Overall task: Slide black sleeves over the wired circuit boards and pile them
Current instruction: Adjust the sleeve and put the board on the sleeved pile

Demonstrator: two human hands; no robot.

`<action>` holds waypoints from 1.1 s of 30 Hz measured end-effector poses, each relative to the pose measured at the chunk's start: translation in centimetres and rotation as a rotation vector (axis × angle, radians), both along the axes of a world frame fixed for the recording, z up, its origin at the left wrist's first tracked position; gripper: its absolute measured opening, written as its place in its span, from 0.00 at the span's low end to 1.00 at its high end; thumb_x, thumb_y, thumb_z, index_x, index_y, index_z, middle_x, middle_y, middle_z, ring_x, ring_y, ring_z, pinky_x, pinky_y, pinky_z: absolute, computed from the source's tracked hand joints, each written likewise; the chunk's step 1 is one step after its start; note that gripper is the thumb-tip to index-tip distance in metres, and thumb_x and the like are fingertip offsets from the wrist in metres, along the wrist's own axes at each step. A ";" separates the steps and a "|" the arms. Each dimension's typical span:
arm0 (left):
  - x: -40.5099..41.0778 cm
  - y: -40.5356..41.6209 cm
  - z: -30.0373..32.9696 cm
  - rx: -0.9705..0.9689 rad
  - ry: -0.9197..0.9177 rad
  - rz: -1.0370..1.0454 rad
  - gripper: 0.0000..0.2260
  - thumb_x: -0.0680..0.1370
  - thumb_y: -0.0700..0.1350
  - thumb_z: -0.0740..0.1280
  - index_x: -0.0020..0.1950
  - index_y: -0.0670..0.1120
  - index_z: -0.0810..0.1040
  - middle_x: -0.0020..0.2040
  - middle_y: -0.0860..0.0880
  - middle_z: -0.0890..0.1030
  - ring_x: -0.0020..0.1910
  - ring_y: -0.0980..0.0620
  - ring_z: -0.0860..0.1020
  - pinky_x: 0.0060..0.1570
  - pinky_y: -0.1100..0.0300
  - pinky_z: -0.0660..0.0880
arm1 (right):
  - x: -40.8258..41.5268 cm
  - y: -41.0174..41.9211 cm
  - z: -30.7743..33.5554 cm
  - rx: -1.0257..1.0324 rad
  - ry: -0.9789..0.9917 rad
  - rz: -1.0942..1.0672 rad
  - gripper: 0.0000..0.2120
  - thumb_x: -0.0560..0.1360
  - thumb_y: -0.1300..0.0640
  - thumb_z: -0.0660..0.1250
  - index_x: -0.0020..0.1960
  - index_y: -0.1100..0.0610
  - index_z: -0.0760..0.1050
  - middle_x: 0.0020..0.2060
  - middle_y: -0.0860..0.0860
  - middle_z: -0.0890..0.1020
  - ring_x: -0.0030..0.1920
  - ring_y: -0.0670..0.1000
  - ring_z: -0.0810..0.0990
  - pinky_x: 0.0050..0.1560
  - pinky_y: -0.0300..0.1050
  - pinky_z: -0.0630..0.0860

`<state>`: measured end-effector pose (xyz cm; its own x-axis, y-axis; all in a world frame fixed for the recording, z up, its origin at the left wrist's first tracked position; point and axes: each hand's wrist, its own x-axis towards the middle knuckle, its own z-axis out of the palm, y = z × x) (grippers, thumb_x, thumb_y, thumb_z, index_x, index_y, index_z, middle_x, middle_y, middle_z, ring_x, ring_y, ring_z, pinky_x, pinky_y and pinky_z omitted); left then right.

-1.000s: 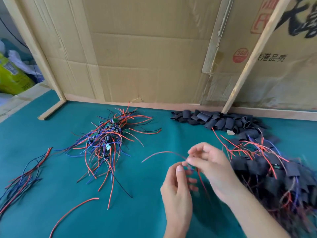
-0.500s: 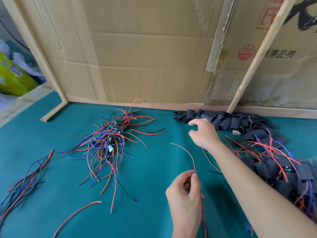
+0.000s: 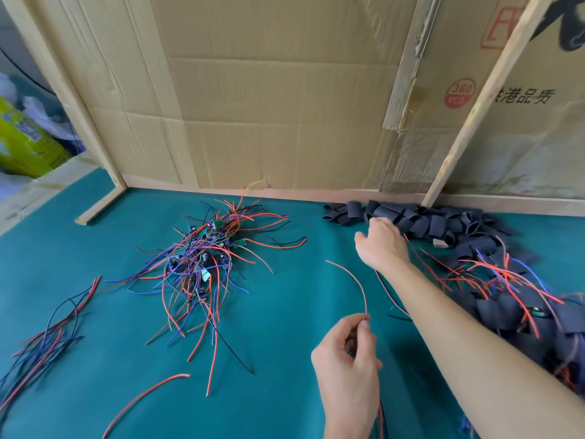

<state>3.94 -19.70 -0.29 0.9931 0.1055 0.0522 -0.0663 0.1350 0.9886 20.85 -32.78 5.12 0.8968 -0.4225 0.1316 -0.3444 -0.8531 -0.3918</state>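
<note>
Fetching a sleeve for the board in hand, by the look of it: left hand (image 3: 346,362) at 6 o'clock, grip pinched between thumb and fingers on a thin red wire (image 3: 354,282) that arcs up toward 12, with the small wired circuit board hidden inside the curled fingers, if there at all. Right hand (image 3: 380,242) stretched out to 1 o'clock, fingers curled down onto the near edge of the heap of short black tubular sleeves (image 3: 421,221) along the cardboard wall (image 3: 278,99); whether one sleeve is already pinched cannot be told. Next move, as a judgement: lift a single sleeve free without dragging neighbours, bring it back to the left-hand grip, thread the wires through and slide it over the board. Then onto the pile of finished, black-sleeved boards with red and blue leads (image 3: 506,299) at 3 o'clock. Tangle of unsleeved green boards and wires (image 3: 205,248) waiting at 10 o'clock on the teal bench (image 3: 269,327).
</note>
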 end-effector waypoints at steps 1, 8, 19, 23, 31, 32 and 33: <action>0.0 -0.1 0.0 -0.012 0.005 0.009 0.16 0.80 0.37 0.69 0.41 0.58 0.85 0.32 0.49 0.82 0.23 0.54 0.77 0.29 0.64 0.74 | -1.3 0.1 0.6 0.027 -0.103 0.012 0.14 0.83 0.54 0.62 0.63 0.61 0.78 0.63 0.60 0.80 0.63 0.63 0.78 0.58 0.54 0.74; -0.1 -0.2 0.3 -0.040 0.010 0.094 0.07 0.81 0.42 0.68 0.49 0.55 0.82 0.38 0.52 0.84 0.27 0.51 0.80 0.31 0.61 0.75 | -13.0 1.1 2.1 0.328 -0.412 0.162 0.10 0.70 0.59 0.76 0.32 0.52 0.80 0.27 0.42 0.81 0.30 0.45 0.79 0.36 0.38 0.73; -0.6 0.1 0.4 0.035 -0.046 0.009 0.14 0.82 0.39 0.67 0.47 0.59 0.82 0.36 0.51 0.84 0.28 0.52 0.79 0.30 0.61 0.74 | -16.9 0.5 -0.9 0.996 -0.241 0.408 0.10 0.66 0.59 0.76 0.45 0.50 0.82 0.49 0.50 0.88 0.41 0.53 0.84 0.48 0.43 0.80; -0.5 0.1 0.0 0.062 -0.077 -0.016 0.15 0.83 0.39 0.66 0.48 0.59 0.82 0.35 0.51 0.84 0.28 0.51 0.80 0.31 0.58 0.75 | -17.2 -0.9 -0.7 1.065 -0.200 0.490 0.15 0.66 0.64 0.82 0.49 0.54 0.83 0.47 0.59 0.87 0.46 0.55 0.84 0.52 0.44 0.80; -0.5 -0.1 -0.7 0.148 -0.158 -0.073 0.17 0.83 0.35 0.64 0.49 0.59 0.81 0.39 0.53 0.85 0.26 0.54 0.77 0.31 0.64 0.73 | -15.8 -1.7 1.9 1.042 -0.579 0.293 0.11 0.67 0.62 0.80 0.44 0.49 0.83 0.40 0.52 0.88 0.38 0.45 0.84 0.43 0.37 0.79; -0.5 -0.1 -0.8 0.153 -0.156 -0.076 0.17 0.83 0.36 0.64 0.49 0.59 0.81 0.39 0.54 0.85 0.26 0.54 0.77 0.31 0.64 0.73 | -15.2 -1.9 2.5 1.012 -0.609 0.262 0.12 0.68 0.64 0.80 0.44 0.50 0.83 0.40 0.51 0.88 0.38 0.45 0.84 0.43 0.37 0.79; -0.5 0.0 -1.0 0.156 -0.157 -0.077 0.17 0.82 0.36 0.64 0.49 0.60 0.81 0.39 0.54 0.85 0.26 0.54 0.76 0.30 0.64 0.73 | -14.5 -2.0 3.1 0.986 -0.626 0.254 0.12 0.69 0.65 0.80 0.45 0.52 0.82 0.39 0.51 0.88 0.39 0.45 0.84 0.43 0.37 0.79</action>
